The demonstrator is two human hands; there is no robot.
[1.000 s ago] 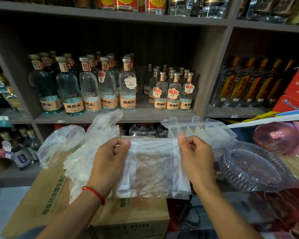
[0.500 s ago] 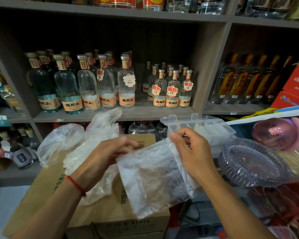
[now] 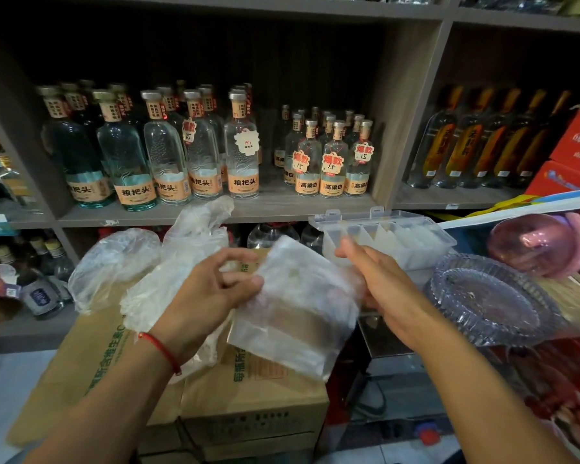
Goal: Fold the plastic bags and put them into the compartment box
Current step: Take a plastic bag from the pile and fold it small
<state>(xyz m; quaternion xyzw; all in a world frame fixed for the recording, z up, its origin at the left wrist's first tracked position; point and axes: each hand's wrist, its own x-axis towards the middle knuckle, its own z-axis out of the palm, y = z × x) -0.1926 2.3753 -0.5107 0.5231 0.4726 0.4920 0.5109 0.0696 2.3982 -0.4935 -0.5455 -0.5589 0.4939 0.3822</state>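
Observation:
A clear plastic bag point(image 3: 298, 316), folded into a rough rectangle, hangs in the air over a cardboard box. My left hand point(image 3: 211, 296) pinches its left edge between thumb and fingers. My right hand point(image 3: 382, 289) lies along the bag's right side with its fingers straight, partly veiled by the plastic. Just behind my right hand stands the clear compartment box point(image 3: 426, 252) with its lid open; folded white bags fill its right-hand compartments. More loose, crumpled plastic bags point(image 3: 175, 272) lie heaped to the left on the cardboard.
The cardboard boxes point(image 3: 248, 390) stand stacked below my hands. A cut-glass dish point(image 3: 493, 299) and a pink ball point(image 3: 536, 242) sit to the right of the compartment box. Shelves point(image 3: 282, 209) of glass liquor bottles point(image 3: 241, 152) fill the background.
A second ago both hands pinched the bag's top edge, holding it spread out. The bag has since been folded over; the right hand has let go and straightened, and the left hand now pinches it alone.

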